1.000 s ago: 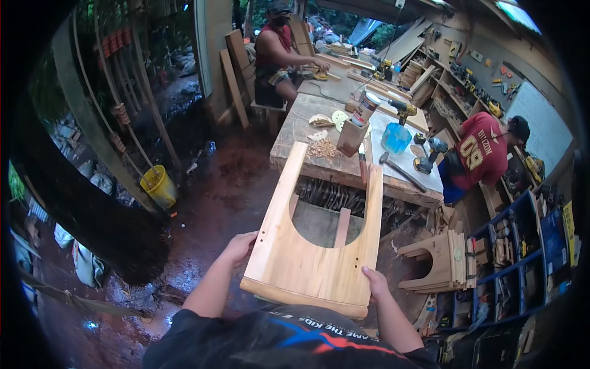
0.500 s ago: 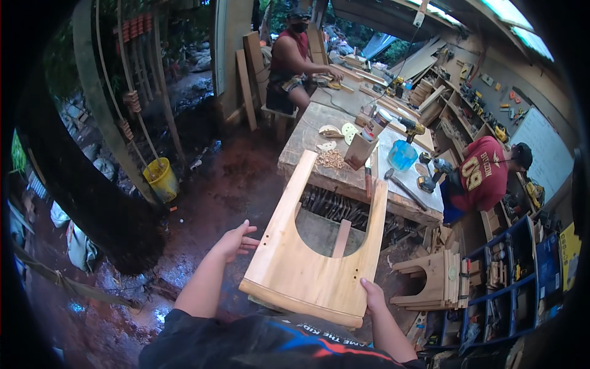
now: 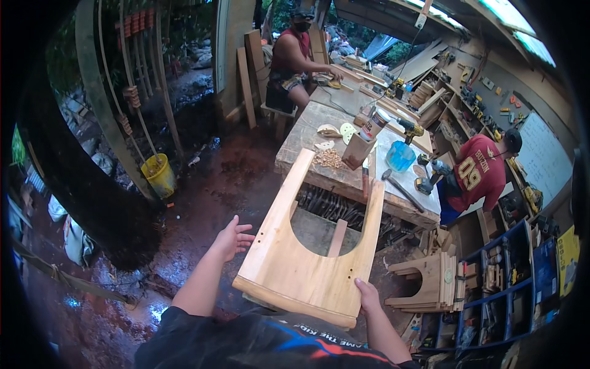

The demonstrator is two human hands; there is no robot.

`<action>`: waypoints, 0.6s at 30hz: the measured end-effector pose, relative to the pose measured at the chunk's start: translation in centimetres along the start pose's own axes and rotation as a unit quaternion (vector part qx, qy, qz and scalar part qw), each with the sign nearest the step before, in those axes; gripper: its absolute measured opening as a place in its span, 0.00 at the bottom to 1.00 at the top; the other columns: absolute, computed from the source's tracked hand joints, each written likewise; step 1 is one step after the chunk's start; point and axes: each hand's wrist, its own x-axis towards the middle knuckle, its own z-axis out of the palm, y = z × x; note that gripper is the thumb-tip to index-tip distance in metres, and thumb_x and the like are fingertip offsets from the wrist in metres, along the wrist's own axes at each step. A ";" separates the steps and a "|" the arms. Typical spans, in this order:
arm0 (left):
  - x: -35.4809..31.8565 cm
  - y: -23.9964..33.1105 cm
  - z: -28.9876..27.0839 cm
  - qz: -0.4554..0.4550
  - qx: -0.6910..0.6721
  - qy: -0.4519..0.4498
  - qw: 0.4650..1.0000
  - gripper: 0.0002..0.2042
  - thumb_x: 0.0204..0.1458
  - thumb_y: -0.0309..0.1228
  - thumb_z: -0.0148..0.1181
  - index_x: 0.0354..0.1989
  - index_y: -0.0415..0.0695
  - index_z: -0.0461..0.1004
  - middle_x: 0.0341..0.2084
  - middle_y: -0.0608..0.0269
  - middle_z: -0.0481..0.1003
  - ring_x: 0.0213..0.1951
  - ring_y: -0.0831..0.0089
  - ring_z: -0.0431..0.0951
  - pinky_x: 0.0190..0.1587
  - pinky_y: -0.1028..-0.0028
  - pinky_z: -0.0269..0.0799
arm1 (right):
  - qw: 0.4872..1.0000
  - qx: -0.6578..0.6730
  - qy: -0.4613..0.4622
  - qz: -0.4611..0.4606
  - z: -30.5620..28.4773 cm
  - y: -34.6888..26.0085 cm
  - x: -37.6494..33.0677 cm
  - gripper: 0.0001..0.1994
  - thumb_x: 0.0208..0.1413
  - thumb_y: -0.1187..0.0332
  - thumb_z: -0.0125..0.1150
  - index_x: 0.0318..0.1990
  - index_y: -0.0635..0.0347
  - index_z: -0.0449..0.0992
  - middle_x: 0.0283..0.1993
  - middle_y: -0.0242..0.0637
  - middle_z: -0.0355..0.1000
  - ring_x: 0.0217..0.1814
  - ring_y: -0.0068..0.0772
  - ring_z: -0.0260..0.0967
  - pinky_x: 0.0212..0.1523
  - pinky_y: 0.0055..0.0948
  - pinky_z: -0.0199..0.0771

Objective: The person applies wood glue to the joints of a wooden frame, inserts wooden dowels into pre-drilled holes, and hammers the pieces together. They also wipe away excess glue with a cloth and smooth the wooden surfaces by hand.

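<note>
Centrally, a pale U-cut wooden panel (image 3: 304,273) is filling the lower middle of the frame, its two prongs pointing up toward a workbench (image 3: 301,132) and its rounded near edge lying close to the wearer's dark shirt (image 3: 246,341). Small dark holes are showing near both side edges. At the lower right of the panel, the right hand (image 3: 368,296) is gripping its edge, the thumb pressing on the upper face (the other fingers are mostly hiding, so how they are curling underneath I cannot tell). On the opposite side, the left hand (image 3: 232,238) is hovering with its fingers loosely spread and holding nothing; its fingertips are coming right beside the panel's left edge, and whether they are touching I cannot tell.

Above the panel, the workbench is carrying a heap of small wooden pieces (image 3: 329,158), a wooden box (image 3: 358,152), a blue plastic container (image 3: 400,156), a hammer (image 3: 402,190) and a cordless drill (image 3: 432,176). Toward the top centre, a seated co-worker (image 3: 295,52) is resting a hand by a yellow power tool; at the right, another co-worker (image 3: 482,169) in a maroon shirt is leaning toward the shelves. Similarly cut panels (image 3: 427,283) are sitting stacked at the lower right, and a yellow bucket (image 3: 158,178) is standing at the left.
</note>
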 end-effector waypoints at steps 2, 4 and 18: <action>-0.2 -0.3 0.1 0.008 -0.030 0.002 1.000 0.40 0.69 0.66 0.33 0.71 0.43 0.67 0.40 0.57 0.84 0.37 0.71 0.78 0.44 0.67 0.70 | 1.000 0.001 0.000 -0.017 -0.1 0.1 0.1 0.23 0.68 0.61 0.61 0.62 0.71 0.73 0.56 0.48 0.79 0.56 0.43 0.80 0.58 0.41 0.79; -0.9 -0.2 0.4 0.005 -0.026 0.006 1.000 0.39 0.69 0.66 0.34 0.70 0.44 0.68 0.41 0.59 0.83 0.37 0.73 0.76 0.43 0.69 0.69 | 1.000 0.000 -0.001 -0.019 0.3 -0.1 0.0 0.23 0.68 0.61 0.61 0.62 0.71 0.73 0.56 0.48 0.79 0.55 0.43 0.80 0.58 0.40 0.79; 0.2 -1.2 0.1 0.023 -0.047 -0.013 0.999 0.41 0.68 0.67 0.35 0.74 0.43 0.64 0.41 0.61 0.84 0.38 0.74 0.78 0.46 0.68 0.70 | 0.999 -0.030 -0.013 -0.034 -1.2 1.0 1.1 0.27 0.65 0.56 0.62 0.61 0.73 0.73 0.54 0.50 0.79 0.54 0.45 0.80 0.58 0.42 0.79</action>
